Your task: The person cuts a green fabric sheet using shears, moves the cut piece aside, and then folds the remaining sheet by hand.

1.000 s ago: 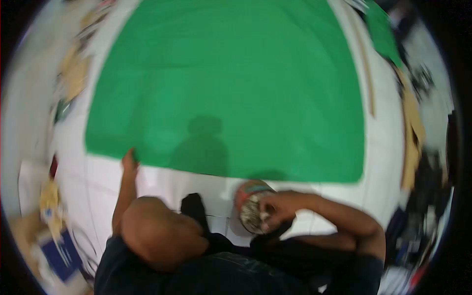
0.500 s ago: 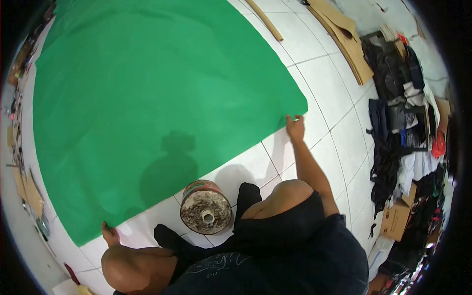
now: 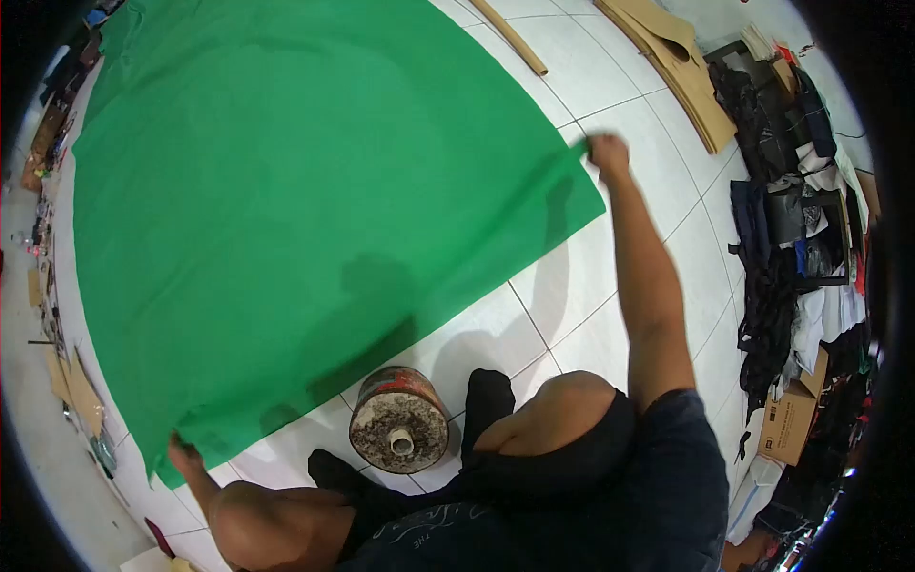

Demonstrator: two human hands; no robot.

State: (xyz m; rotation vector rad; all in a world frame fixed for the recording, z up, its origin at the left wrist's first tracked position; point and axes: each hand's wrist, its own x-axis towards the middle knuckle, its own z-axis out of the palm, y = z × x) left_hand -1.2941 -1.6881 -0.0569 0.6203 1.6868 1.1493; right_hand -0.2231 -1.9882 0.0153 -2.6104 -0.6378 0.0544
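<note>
A large sheet of green cloth [image 3: 315, 191] spreads over the tiled floor, its near edge running slantwise in front of me. My right hand [image 3: 608, 153] is closed on the cloth at its right side, and a fold is pulled up toward the fist. Down at the near left corner, my left hand [image 3: 188, 456] pinches the cloth, which is bunched and raised there; part of the fingers is hard to make out. Between my feet and the near edge stands a round tin [image 3: 399, 429] with a rough grey top and a short pipe in its middle.
White floor tiles [image 3: 658, 181] show on the right. A cardboard tube [image 3: 510, 38] and folded brown paper [image 3: 681, 76] lie at the upper right. Dark clothes [image 3: 753, 315], a carton [image 3: 793, 419] and other clutter line the right wall; more items sit along the left wall.
My right hand has gone up and away from me, lifting a fold of the cloth. My left hand has shifted slightly left, with the near left corner now raised and wrinkled.
</note>
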